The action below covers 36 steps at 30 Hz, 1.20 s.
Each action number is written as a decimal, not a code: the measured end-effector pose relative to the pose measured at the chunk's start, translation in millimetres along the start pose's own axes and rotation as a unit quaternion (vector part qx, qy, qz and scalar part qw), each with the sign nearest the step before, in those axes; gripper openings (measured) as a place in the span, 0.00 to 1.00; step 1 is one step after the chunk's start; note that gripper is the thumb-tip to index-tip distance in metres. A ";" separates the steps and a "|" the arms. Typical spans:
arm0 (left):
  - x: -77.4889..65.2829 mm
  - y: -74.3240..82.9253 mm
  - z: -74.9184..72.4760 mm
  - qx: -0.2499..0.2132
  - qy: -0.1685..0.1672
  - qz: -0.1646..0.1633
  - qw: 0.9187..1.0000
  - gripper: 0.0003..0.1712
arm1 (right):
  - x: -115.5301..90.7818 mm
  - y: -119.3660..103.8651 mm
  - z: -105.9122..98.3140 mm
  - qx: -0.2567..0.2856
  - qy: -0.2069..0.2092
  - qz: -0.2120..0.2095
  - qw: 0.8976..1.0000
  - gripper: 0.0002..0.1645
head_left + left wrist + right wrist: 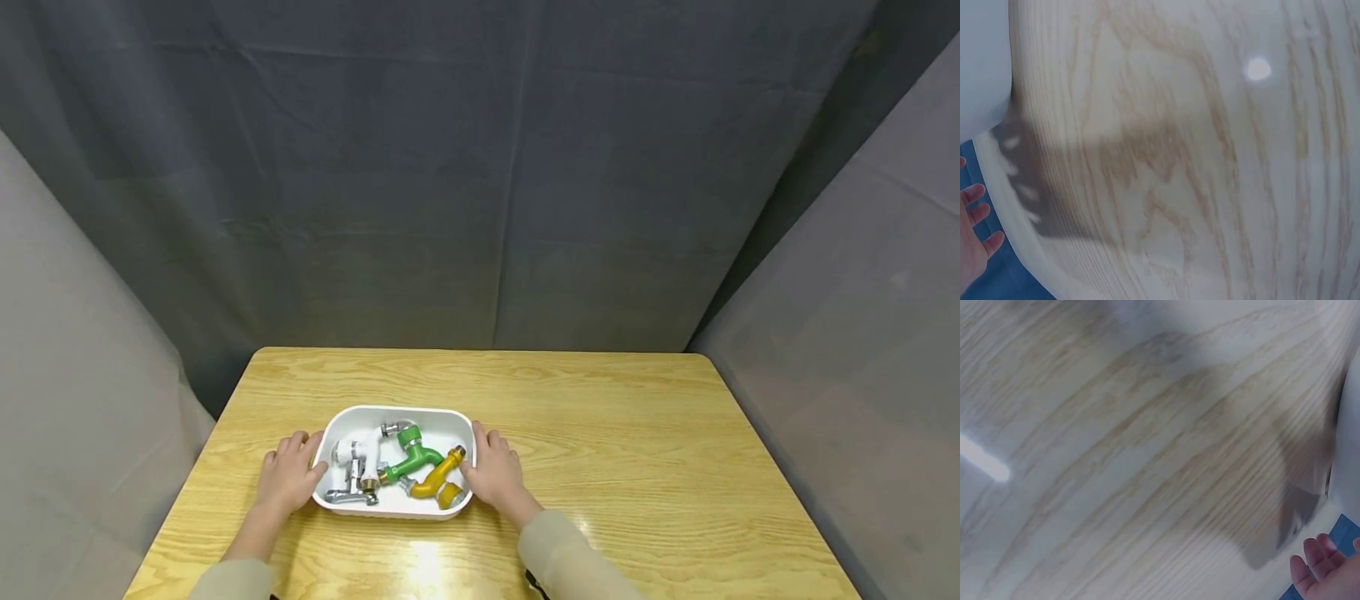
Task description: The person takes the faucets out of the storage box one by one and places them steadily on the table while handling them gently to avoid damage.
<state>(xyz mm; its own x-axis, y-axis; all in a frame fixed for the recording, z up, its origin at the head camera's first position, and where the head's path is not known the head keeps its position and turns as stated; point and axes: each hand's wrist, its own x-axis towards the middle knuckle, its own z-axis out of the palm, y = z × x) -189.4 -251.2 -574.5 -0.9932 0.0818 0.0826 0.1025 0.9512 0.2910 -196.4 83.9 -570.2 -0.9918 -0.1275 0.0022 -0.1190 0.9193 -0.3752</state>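
A white plastic tub [397, 512] with rounded corners stands on the wooden table. In it lie several taps: a white tap [371, 458], a green tap [416, 457], a yellow tap [433, 483] and a chrome tap [348, 497]. At the tub's left end is my left hand [288, 477], thumb and forefinger right at the rim. My right hand [495, 471] flanks the right end, thumb tip overlapping the rim, other fingers outside. Both wrist views show loosely extended fingers [979, 214] beside the tub's white wall [1349, 450].
The wooden table [637, 467] extends far to the right of the tub. A dark grey curtain [450, 183] hangs behind it, with pale curtains [847, 350] at both sides. A dark cord [536, 583] shows near the right sleeve.
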 end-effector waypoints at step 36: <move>-5.5 -9.0 -10.5 -0.004 -0.017 -0.022 1.000 0.29 | 2.2 -13.7 1.0 0.010 -0.020 0.003 1.000 0.42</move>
<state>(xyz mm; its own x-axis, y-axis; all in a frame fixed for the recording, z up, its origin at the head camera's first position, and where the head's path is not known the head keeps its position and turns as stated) -184.3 -263.3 -567.6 -0.9980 0.0501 0.0377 0.0592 0.9518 0.3009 -197.0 70.6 -565.9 -0.9900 -0.1365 -0.0367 -0.1111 0.9122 -0.3944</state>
